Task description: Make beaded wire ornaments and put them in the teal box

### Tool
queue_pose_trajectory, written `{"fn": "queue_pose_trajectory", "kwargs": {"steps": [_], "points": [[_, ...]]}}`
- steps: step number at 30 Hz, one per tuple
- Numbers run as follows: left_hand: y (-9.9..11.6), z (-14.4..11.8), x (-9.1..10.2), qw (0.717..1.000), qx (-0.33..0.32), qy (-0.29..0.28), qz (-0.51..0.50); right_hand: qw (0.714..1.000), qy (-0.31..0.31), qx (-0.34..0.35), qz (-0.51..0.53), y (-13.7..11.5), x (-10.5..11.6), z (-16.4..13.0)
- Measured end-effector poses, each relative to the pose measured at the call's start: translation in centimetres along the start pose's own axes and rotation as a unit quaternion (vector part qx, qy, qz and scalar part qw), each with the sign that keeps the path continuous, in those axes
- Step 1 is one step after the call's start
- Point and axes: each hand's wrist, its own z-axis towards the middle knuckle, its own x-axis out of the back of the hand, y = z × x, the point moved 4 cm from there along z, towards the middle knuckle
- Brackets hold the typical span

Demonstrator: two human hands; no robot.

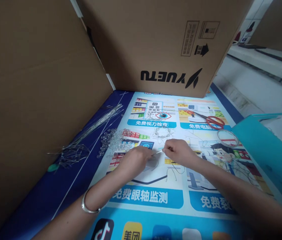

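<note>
My left hand (141,156) and my right hand (177,151) are close together over the printed sheet, fingers closed. A short, pale length of thin cord (157,152) stretches between their fingertips. Just beyond my right hand lies a loose ring of clear beads (162,132). To the left of it, past my left hand, is a spread pile of clear round beads (117,141). Fine dark cord (178,170) curls on the sheet below my right hand. The exact grip of the fingertips is partly hidden.
Cardboard panels (136,43) wall off the left and back. Red-handled scissors (214,122) and a clear ring-shaped roll (227,138) lie to the right, beside a turquoise folder-like item (268,150). A bundle of thin wires (98,121) rests along the left.
</note>
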Motion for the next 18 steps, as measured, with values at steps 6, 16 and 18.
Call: {"fn": "queue_pose_trajectory", "kwargs": {"steps": [6, 16, 18], "points": [[-0.4, -0.2, -0.3, 0.998, 0.011, 0.013, -0.059, 1.0, -0.009, -0.003, 0.017, 0.2, -0.4, 0.0], [-0.5, -0.4, -0.1, 0.999, 0.029, 0.008, -0.042, 0.989, -0.109, -0.002, -0.103, 0.3, 2.3, -0.2], [-0.5, -0.4, -0.2, 1.0, 0.027, -0.01, -0.009, 0.972, -0.132, 0.032, -0.19, -0.1, 2.8, -1.3]]}}
